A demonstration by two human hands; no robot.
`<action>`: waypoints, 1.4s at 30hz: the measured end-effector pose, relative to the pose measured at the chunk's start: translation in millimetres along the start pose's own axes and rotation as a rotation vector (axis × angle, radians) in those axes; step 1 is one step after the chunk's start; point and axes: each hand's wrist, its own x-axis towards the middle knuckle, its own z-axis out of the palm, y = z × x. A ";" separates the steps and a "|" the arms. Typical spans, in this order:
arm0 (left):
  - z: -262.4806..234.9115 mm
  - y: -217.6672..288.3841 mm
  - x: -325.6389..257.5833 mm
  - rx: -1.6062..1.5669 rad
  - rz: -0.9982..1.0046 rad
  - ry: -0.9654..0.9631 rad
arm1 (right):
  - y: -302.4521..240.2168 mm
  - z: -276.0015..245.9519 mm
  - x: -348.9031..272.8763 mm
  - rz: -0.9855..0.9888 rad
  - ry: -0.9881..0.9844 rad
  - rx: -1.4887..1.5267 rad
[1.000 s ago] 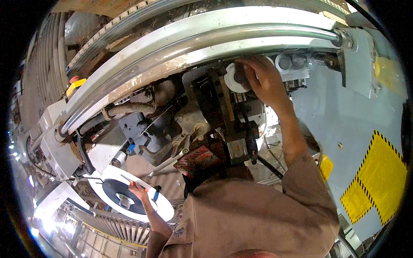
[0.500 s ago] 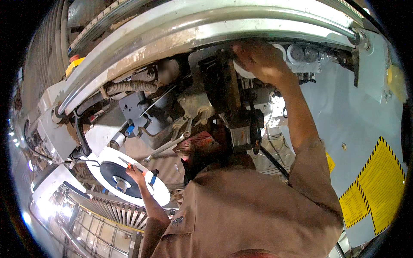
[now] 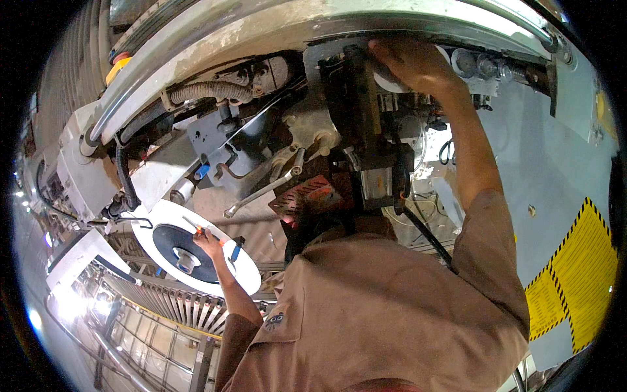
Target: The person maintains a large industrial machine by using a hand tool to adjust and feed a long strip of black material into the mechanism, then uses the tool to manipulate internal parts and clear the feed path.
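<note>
My left hand is closed around a slim tool with orange on it and a pale, narrow tip; its exact kind is too small to make out. Behind that hand is a white disc with a dark grey inner ring and a metal hub. At the top, my right hand reaches into the machine, its fingers curled over a white round part beside an upright black bracket. The palm side and some fingertips are hidden.
A long metal rail crosses above the hands. Around them lie a ribbed hose, a metal lever, a red slotted plate and a black cable. Yellow notice sheets hang on the grey panel at right.
The view has shifted, so the machine sits a little farther right and its upper parts higher. Both hands stay at the same places, the left still holding the slim tool.
</note>
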 end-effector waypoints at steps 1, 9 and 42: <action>-1.6 -6.7 0.7 0.014 0.017 -0.004 | 3.9 5.0 -0.7 -0.080 0.089 -0.076; 3.8 -7.5 -0.1 -0.053 -0.024 0.020 | -3.7 -4.2 -12.8 -0.078 0.167 -0.062; -5.3 27.0 -16.9 -0.023 0.067 0.058 | -74.9 46.7 -253.3 0.476 0.684 0.288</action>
